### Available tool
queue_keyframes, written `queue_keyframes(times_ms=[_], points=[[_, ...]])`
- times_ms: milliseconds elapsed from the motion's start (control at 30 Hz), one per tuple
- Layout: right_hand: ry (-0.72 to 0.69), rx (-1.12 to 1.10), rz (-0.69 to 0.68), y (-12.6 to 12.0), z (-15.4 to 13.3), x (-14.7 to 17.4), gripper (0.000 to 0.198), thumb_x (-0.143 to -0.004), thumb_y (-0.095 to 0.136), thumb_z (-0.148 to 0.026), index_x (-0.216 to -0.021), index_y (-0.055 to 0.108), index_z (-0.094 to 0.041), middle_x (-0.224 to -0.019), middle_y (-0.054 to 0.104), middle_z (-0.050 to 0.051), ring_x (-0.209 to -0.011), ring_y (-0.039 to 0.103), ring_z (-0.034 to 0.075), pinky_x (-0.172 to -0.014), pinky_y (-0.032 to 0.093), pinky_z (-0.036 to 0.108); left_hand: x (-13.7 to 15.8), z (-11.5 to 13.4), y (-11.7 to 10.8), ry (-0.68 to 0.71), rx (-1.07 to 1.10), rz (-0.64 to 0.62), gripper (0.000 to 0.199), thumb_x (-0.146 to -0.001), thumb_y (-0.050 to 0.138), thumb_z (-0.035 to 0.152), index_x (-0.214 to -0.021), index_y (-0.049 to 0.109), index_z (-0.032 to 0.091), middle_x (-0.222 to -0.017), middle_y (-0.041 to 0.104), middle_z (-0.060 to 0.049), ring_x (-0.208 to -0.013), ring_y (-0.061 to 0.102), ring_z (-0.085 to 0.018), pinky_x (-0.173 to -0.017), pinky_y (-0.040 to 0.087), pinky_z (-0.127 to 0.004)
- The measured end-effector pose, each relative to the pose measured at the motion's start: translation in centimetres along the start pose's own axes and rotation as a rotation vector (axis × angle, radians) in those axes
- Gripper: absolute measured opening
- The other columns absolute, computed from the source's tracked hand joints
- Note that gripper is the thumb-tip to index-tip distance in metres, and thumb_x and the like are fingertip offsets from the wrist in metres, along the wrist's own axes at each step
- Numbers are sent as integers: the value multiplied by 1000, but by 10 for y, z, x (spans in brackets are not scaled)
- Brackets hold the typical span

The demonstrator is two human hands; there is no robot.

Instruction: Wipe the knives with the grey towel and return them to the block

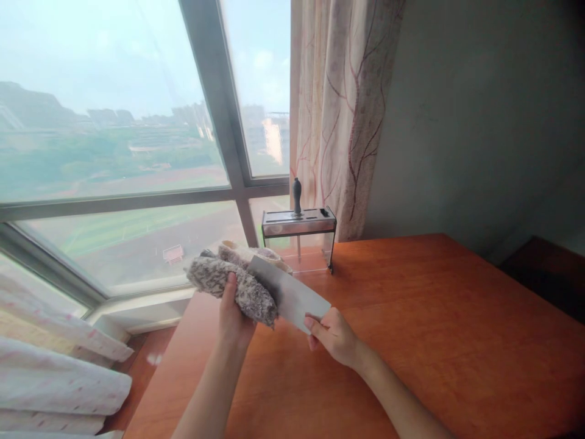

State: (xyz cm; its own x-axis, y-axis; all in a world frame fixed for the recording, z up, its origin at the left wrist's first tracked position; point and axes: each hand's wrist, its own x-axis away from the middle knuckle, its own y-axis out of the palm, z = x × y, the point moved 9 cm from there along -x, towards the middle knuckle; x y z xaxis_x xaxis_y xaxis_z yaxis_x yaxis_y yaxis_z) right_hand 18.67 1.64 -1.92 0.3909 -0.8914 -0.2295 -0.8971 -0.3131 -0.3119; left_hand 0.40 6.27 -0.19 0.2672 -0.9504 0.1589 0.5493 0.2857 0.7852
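My left hand (234,317) is closed around a fluffy, mottled grey-and-white oblong thing (231,283), with the thumb on top; its kind I cannot make out. In my right hand (333,334) is the near corner of a flat, pale grey-white rectangular sheet (297,296), pinched between thumb and fingers. The sheet slants up to the left, and its far end meets or overlaps the right side of the fluffy thing; contact cannot be told. Behind both lies a paler fluffy thing (267,251) with cream edges, partly hidden.
A metal frame with an upright grey handle (297,195) stands at the back edge of the reddish-brown wooden table (411,341). Beyond it are large windows (114,110) and a patterned curtain (342,110). Another curtain (59,378) hangs at the lower left.
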Motion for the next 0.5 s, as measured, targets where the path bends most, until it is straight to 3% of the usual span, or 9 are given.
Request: queue_keyframes(times_ms=[200, 333, 500], points=[[8, -127, 17, 17, 12, 2, 55, -93, 42, -53, -56, 61, -16, -54, 61, 3, -52, 59, 14, -54, 45, 25, 26, -56, 5, -239, -182, -121, 41, -62, 82, 35, -93, 67, 14, -85, 73, -7, -86, 69, -27, -82, 56, -37], [14, -176, 50, 13, 12, 1, 51, -93, 42, -51, -61, 61, -16, -56, 63, 3, -53, 61, 15, -55, 46, 25, 26, -52, 9, -188, -206, -136, 44, -63, 81, 35, -98, 65, 14, -88, 73, -8, -88, 69, -27, -81, 56, -38], [-68, -4, 61, 4, -8, -1, 46, -94, 44, -44, -62, 63, -16, -58, 63, 2, -56, 59, 14, -57, 42, 24, 14, -34, 8, -132, -172, -85, 46, -63, 80, 36, -101, 65, 15, -88, 73, -6, -88, 69, -26, -81, 56, -37]])
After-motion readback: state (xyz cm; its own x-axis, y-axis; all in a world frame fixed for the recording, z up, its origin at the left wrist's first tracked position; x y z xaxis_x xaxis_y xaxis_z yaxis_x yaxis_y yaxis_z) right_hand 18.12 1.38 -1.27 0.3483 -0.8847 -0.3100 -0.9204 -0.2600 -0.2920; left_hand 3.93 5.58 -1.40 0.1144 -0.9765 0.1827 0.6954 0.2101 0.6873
